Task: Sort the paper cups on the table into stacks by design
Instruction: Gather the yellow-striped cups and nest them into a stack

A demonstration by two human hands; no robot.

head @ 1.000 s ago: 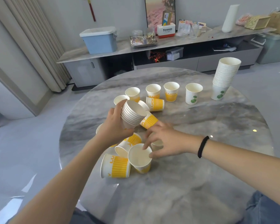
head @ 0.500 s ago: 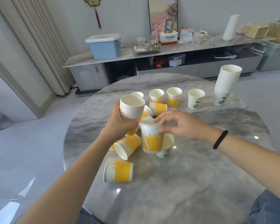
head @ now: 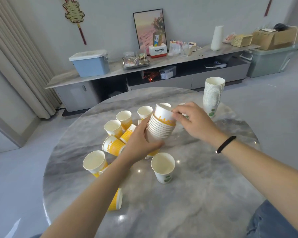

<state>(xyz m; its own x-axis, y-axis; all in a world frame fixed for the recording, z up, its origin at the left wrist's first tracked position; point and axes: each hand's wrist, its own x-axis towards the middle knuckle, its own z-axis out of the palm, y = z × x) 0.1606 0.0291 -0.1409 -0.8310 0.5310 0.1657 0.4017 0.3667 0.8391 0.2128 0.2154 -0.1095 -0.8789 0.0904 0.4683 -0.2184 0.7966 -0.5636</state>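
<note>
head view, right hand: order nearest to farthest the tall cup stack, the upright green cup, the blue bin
From the right hand:
1. Tall cup stack, just beyond it, table's far right.
2. Green cup, nearer the camera, mid-table.
3. Blue bin, on the far counter, left.

The left arm [head: 96, 191] covers most of a yellow cup [head: 116, 200] lying low in the frame. A cup [head: 185, 115] behind the right hand [head: 194, 122] barely shows — its design is hidden.
</note>
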